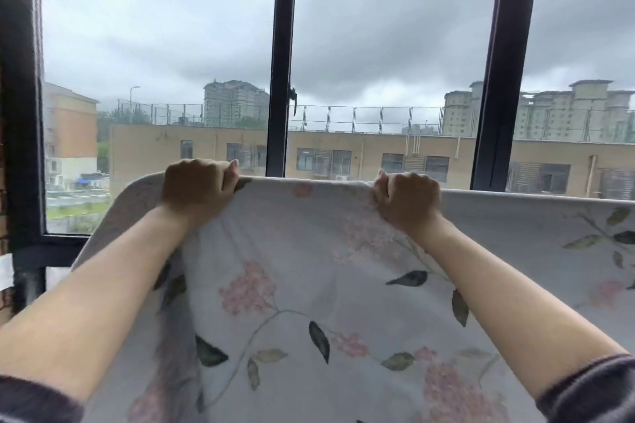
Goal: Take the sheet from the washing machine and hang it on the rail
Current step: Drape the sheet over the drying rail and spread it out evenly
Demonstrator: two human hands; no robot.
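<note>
Dark knitted left sleeve (31, 402) fills the 7 o'clock corner and its twin, the dark knitted right sleeve (591, 391), the 5 o'clock corner. Both are pushed back from bare forearms that reach up and forward.

At 9 o'clock from the middle of the view, the left hand (197, 187) is a closed fist. Its fingers are curled over the top edge of a white fabric sheet (309, 268) printed with pink flower clusters and green leaves. At 3 o'clock the right hand (407, 199) grips the same edge in the same way, knuckles toward the camera, and the cloth bunches slightly under it. The two hands are well apart, with the edge stretched between them.

From the fists the sheet falls toward 6 o'clock and covers the whole lower half of the view. Toward 3 o'clock its top edge runs on straight to the border. What lies under that edge is hidden by the cloth. At 8 o'clock the sheet's side curves down past the left forearm.

Beyond the sheet stands a dark metal window frame (281, 62), with a small latch (293, 96) on its middle upright. Through the glass a long tan flat-roofed building (360, 154) shows under a grey cloudy sky (171, 10).
</note>
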